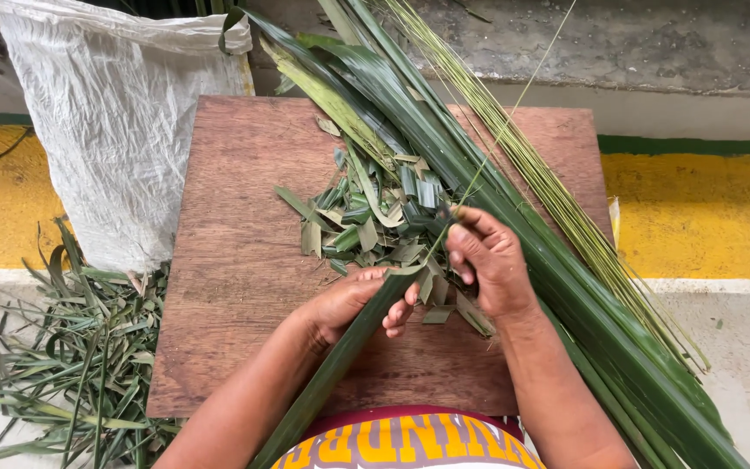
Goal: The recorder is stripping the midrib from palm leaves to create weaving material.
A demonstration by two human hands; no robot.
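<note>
The right hand (490, 260) pinches a thin pale green leaf rib (479, 174) between thumb and fingertips; the rib runs up and away to the upper right. The left hand (359, 302) closes around a long dark green palm leaf blade (332, 369), whose long axis slants from the lower left, by the person's body, up to the fingers. Both rest over a brown wooden board (236, 260), just beside a heap of cut leaf scraps (366, 221). A bundle of long fronds (566, 278) lies to the right, a white woven sack (115, 130) to the left.
</note>
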